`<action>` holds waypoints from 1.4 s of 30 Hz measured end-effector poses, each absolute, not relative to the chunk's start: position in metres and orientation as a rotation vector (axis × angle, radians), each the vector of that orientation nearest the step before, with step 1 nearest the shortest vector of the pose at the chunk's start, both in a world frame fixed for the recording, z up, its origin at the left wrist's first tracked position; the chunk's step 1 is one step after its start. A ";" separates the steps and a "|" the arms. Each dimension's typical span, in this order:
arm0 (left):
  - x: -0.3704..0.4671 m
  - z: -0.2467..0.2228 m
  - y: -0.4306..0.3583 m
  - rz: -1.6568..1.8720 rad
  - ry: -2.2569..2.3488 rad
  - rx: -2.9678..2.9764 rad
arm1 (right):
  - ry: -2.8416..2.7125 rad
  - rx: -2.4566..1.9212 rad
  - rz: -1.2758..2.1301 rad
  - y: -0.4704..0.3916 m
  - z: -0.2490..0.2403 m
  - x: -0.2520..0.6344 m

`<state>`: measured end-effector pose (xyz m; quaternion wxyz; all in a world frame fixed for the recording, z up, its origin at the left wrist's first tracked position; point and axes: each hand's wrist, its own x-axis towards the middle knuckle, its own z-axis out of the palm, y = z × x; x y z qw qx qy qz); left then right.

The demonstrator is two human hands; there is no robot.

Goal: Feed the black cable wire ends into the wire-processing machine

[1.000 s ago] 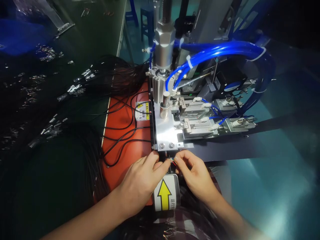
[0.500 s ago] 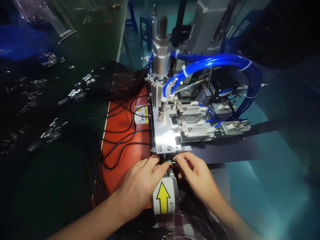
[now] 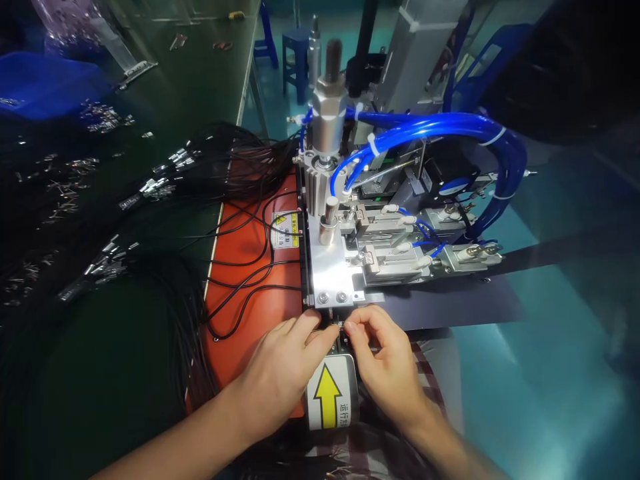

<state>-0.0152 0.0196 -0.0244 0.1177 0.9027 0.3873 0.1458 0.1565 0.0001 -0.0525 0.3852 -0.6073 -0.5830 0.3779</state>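
At the front end of a metal machine (image 3: 331, 270), my left hand (image 3: 287, 353) is closed, its thumb and finger pinching at a small part too tiny to make out. Facing it from the right, my right hand (image 3: 387, 347) has thumb and index finger pressed together at the same spot. The fingertips of both hands nearly meet, just above a white plate with a yellow arrow (image 3: 328, 397). What lies between the fingers is mostly hidden.
Black cables (image 3: 250, 263) cross an orange-red surface (image 3: 273, 320) on the left. Bundles with metal connector ends (image 3: 157, 188) and a blue tray (image 3: 50, 83) lie farther left. Blue air tubes (image 3: 440, 127) arch over the cylinders. Blue stools (image 3: 295, 63) stand behind.
My right hand has shifted slightly left, its fingertips nearer my left thumb. Green and red bits seen between the hands before are now hidden. The view has shifted slightly.
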 end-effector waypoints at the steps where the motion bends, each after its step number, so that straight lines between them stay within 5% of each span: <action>1: -0.015 -0.024 0.020 0.426 1.133 2.640 | -1.492 -1.547 0.962 0.000 -0.052 0.156; 12: -0.017 -0.024 0.020 0.440 1.107 2.596 | -1.295 -1.701 1.276 0.003 -0.055 0.166; 26: -0.018 -0.024 0.020 0.486 1.101 2.572 | -1.534 -1.669 0.913 0.009 -0.038 0.148; 42: -0.019 -0.024 0.018 0.386 1.165 2.494 | -0.749 -1.502 1.593 0.010 -0.050 0.153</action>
